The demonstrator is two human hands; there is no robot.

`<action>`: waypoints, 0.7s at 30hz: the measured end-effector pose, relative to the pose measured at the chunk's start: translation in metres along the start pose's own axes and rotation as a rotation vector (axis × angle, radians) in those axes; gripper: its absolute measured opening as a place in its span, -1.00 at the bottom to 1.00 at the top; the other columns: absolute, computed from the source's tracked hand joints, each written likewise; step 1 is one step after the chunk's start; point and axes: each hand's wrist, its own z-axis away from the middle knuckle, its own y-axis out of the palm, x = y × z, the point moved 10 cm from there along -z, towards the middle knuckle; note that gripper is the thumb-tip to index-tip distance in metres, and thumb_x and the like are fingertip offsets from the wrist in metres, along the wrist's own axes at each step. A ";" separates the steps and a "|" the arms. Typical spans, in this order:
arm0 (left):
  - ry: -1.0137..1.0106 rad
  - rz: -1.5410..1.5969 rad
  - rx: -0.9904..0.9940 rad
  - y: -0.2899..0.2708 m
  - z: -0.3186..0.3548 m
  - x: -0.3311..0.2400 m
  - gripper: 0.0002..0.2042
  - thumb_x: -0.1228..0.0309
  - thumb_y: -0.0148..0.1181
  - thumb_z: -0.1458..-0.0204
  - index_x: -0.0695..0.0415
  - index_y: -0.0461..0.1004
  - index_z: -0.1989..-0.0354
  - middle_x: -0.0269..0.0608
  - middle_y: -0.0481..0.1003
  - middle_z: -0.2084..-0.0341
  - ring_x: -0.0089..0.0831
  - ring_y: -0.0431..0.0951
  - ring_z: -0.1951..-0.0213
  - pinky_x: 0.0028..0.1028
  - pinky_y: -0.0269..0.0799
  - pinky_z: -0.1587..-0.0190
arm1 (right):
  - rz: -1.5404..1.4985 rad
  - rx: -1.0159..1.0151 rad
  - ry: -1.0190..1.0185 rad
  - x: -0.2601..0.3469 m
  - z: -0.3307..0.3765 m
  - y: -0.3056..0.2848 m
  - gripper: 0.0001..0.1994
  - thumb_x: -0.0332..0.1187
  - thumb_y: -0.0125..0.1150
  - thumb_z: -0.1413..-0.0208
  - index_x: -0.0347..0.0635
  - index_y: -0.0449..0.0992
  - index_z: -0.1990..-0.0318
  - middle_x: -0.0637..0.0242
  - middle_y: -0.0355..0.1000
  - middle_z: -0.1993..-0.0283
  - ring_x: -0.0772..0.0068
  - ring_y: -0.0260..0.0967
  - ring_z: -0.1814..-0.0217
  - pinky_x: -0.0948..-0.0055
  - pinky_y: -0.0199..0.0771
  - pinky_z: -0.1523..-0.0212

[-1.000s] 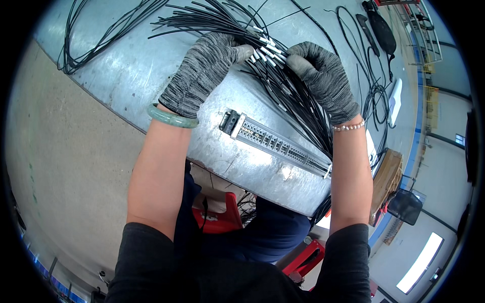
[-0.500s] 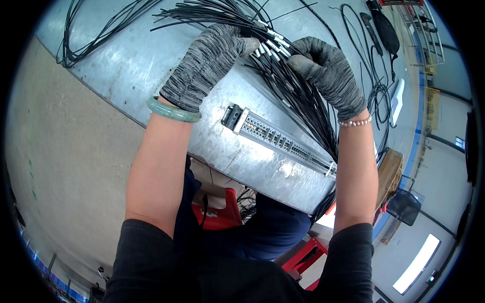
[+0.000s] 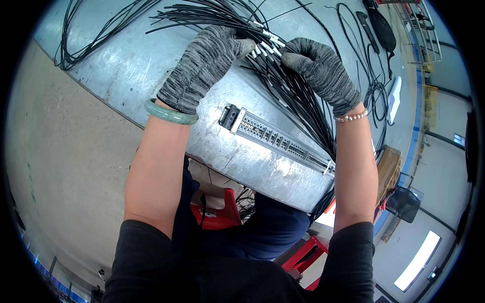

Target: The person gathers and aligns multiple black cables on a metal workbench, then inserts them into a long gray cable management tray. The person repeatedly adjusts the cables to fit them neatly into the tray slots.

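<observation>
A thick bundle of black wires [image 3: 298, 101] runs across the metal table, with white marker sleeves [image 3: 266, 49] near its far end. My left hand [image 3: 214, 58], in a grey knit glove, is closed at the left side of the sleeves, its thumb and fingers pinching wires there. From the right, my gloved right hand [image 3: 316, 63] also pinches wires beside the sleeves, fingers curled in. Exactly which wires each hand grips is hidden by the gloves. Nearer to me lies a long terminal block strip [image 3: 278, 140] on a rail, below the bundle.
A metal table [image 3: 126, 65] slants under my hands, its near edge running toward the lower right. Loops of black wire [image 3: 86, 48] lie at far left. More cable [image 3: 376, 93], a black pouch [image 3: 382, 28] and a white object [image 3: 394, 101] are at right. Below stands a red stool [image 3: 222, 214].
Both hands stay at the white sleeves, and the right hand has shifted slightly left. The whole view has moved a little; the grip looks much the same.
</observation>
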 end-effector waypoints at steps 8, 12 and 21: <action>-0.233 -0.109 0.099 -0.005 0.017 0.011 -0.77 0.25 0.20 -0.08 0.19 0.55 0.32 -0.25 0.55 0.46 -0.42 0.53 0.44 -0.46 0.45 0.32 | -0.143 -0.256 -0.202 -0.005 0.023 -0.041 -0.54 -0.16 0.30 -0.08 -0.19 0.46 -0.09 0.16 0.51 0.05 0.35 0.44 -0.01 0.42 0.42 -0.07; -0.168 0.084 0.119 -0.004 0.029 0.004 -0.61 0.10 0.16 -0.12 0.25 0.54 0.44 -0.26 0.51 0.60 -0.56 0.44 0.57 -0.54 0.31 0.48 | -0.316 -0.608 -0.213 -0.047 0.098 -0.106 -0.55 -0.11 0.26 -0.12 -0.26 0.47 -0.02 0.19 0.49 0.08 0.39 0.48 0.08 0.48 0.48 -0.01; 0.150 0.203 -0.067 0.014 0.030 -0.052 -0.79 0.31 0.15 -0.15 0.20 0.57 0.23 -0.32 0.55 0.44 -0.59 0.45 0.39 -0.57 0.38 0.25 | -0.565 -1.339 0.245 -0.206 0.313 -0.060 -0.78 -0.43 0.14 -0.15 -0.33 0.47 0.09 0.34 0.45 0.31 0.68 0.33 0.40 0.71 0.38 0.43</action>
